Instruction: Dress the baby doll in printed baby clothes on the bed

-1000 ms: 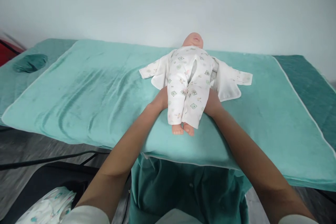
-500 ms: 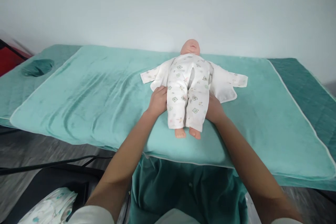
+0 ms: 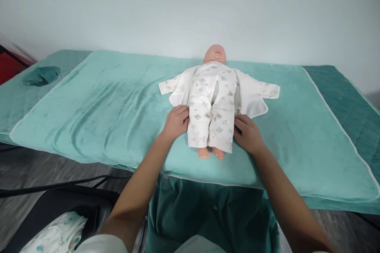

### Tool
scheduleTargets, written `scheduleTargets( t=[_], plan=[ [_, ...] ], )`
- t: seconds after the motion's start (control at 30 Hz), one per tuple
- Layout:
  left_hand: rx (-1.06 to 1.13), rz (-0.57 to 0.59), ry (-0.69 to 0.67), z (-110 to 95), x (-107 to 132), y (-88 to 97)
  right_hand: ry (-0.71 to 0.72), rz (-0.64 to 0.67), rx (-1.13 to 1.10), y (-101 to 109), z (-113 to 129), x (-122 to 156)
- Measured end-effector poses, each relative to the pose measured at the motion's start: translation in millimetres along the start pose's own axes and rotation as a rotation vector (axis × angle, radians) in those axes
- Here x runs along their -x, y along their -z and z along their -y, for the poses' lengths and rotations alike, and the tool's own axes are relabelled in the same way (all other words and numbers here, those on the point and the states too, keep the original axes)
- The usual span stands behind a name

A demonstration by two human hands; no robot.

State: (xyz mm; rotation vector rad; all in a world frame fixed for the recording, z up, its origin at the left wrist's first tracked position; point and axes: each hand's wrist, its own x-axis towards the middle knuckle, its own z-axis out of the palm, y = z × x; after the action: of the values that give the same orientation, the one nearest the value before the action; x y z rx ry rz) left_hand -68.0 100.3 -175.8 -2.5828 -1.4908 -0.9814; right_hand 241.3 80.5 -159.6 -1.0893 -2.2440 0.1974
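Observation:
A baby doll (image 3: 215, 53) lies on its back on the bed, head toward the wall. White printed baby trousers (image 3: 211, 102) cover it from the neck down to the ankles, and its bare feet stick out below the leg ends. A white baby jacket (image 3: 248, 91) is spread under the doll, sleeves out to both sides. My left hand (image 3: 176, 121) is closed at the left edge of the trousers, its fingertips on the cloth. At the opposite edge, my right hand (image 3: 248, 133) has curled fingers against the other trouser leg; its fingertips are partly hidden.
A light green sheet (image 3: 118, 99) with wrinkles on its left side covers the bed. The bed's face hole (image 3: 42, 76) is at the far left. Below left, a folded printed cloth (image 3: 56, 234) lies on a black seat (image 3: 38, 209). A white wall (image 3: 190, 12) rises behind.
Both hands have slid toward me along the trouser legs, and the right hand shows more from under the cloth. The trouser leg ends and the feet have shifted slightly toward me.

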Motion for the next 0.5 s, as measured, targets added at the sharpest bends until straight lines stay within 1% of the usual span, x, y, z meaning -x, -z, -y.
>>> scheduleTargets(
  t=[0.1,0.2,0.27,0.33,0.4,0.5],
  plan=[
    [0.119,-0.061,0.082,-11,15,6.2,-0.065,-0.117,-0.127,2,7,12],
    [0.263,-0.125,0.135,-29,38,14.5,-0.092,-0.188,-0.213,5,20,28],
    [0.315,-0.143,0.139,-43,54,19.1,-0.089,-0.209,-0.233,7,34,35],
    [0.315,-0.141,0.123,-55,67,21.3,-0.063,-0.218,-0.238,8,53,39],
    [0.289,-0.117,0.110,-65,77,20.6,-0.025,-0.163,-0.219,7,77,38],
    [0.268,-0.058,0.093,-77,82,15.6,-0.008,0.033,-0.048,3,110,34]
  ],
)
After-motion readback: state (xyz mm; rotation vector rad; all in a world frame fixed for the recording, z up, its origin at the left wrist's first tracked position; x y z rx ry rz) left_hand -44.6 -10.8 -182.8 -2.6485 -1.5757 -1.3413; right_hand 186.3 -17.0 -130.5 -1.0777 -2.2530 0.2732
